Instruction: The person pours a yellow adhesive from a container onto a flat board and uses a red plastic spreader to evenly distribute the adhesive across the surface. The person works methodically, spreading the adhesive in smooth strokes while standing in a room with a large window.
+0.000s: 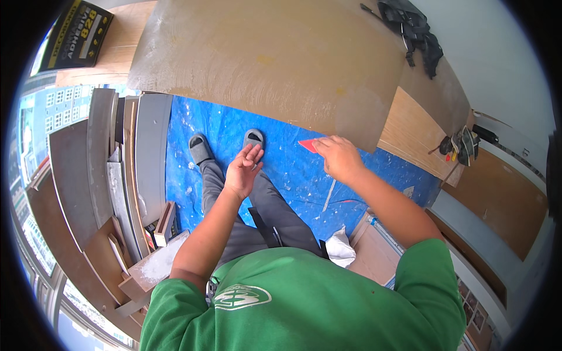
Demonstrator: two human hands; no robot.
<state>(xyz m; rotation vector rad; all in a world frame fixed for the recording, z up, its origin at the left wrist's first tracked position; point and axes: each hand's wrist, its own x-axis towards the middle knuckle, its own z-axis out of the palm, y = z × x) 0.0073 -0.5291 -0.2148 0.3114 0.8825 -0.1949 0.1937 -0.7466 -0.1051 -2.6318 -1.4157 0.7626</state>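
Pinched in my right hand [339, 158] is a small flat red spreader [308, 144], close to the near edge of a large brown board [263, 64]. The board lies flat ahead of me, its surface streaked with a shiny, ridged film. My left hand [243, 169] is raised above my legs with its fingers loosely curled and apart, and nothing shows in it. It touches neither the board nor the spreader.
Blue sheeting [304, 187] with pale spots covers the floor under my sandals. Long panels [76, 175] lean at the left. A black-and-yellow box [79, 35] sits at the far left, a black bag [410, 29] at the far right. Hand tools [462, 146] hang at the right.
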